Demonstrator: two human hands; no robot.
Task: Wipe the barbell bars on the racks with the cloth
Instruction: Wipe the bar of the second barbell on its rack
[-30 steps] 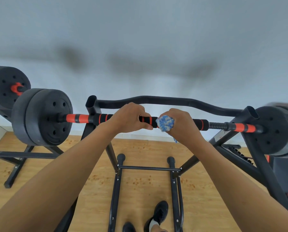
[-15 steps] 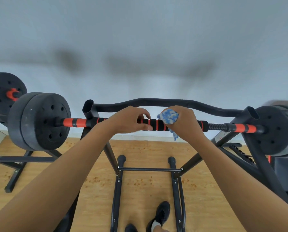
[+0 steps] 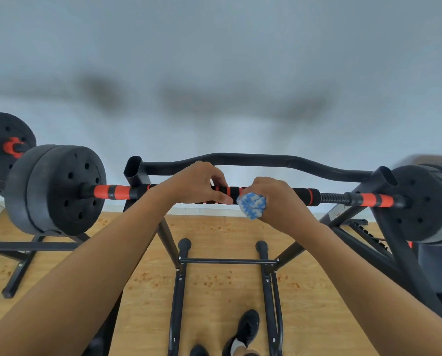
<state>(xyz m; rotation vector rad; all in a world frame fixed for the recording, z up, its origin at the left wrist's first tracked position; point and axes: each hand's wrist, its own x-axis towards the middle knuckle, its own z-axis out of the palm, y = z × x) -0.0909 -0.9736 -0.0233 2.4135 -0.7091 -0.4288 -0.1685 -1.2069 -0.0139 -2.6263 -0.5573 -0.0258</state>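
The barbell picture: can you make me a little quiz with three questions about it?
1. True or false: the right hand holds the blue and white cloth against the bar.
2. Which hand grips the bar bare: A left, B right?
3. What colour are the weight plates?

Key: 1 true. 2 A, the left hand. 3 black.

Right weight plate (image 3: 430,204) blurred (edge-cropped)
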